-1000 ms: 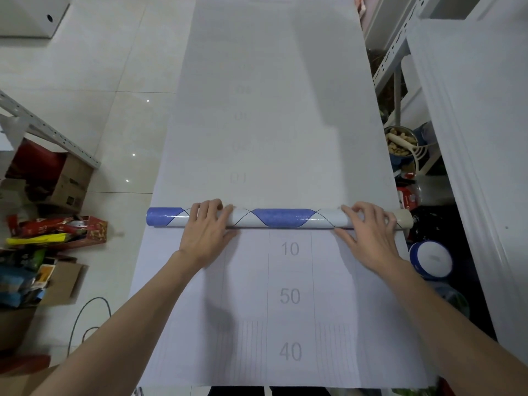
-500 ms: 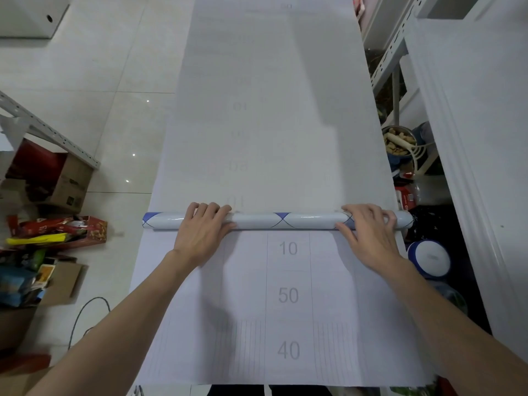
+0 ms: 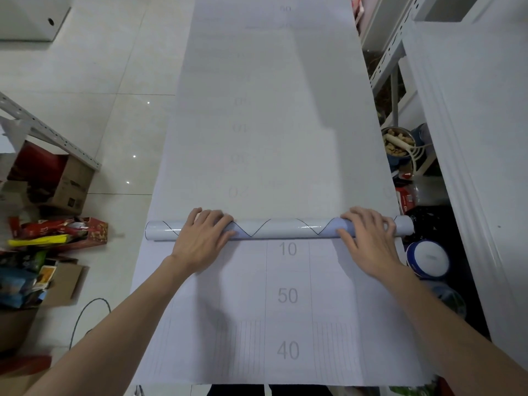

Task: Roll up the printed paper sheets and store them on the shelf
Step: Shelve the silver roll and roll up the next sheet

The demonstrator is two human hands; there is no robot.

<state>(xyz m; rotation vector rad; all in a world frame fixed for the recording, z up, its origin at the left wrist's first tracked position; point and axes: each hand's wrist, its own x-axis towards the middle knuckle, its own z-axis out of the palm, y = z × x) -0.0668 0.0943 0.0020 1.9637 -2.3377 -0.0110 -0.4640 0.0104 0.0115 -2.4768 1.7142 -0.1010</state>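
Observation:
A long white printed sheet (image 3: 271, 124) lies flat, running away from me, with grey numbers 10, 50 and 40 on its near part. Across it lies the paper roll (image 3: 285, 228), glossy white with a black zigzag line and bits of blue. My left hand (image 3: 200, 238) grips the roll left of its middle, fingers draped over the top and thumb on the near side. My right hand (image 3: 368, 241) holds it the same way near its right end. Both forearms reach in from the bottom edge.
A metal shelf rack (image 3: 385, 61) and a tall white panel (image 3: 471, 138) stand to the right, with a bowl of peanuts (image 3: 398, 141) and a blue-white tub (image 3: 428, 258) below. On the left are cardboard boxes (image 3: 68, 184), snack packs (image 3: 57, 232), another rack beam (image 3: 51, 132) and a cable (image 3: 85, 315).
The roll has turned under my hands: its blue bands gave way to white with a zigzag line. The faint numbers on the far sheet slid closer to the roll.

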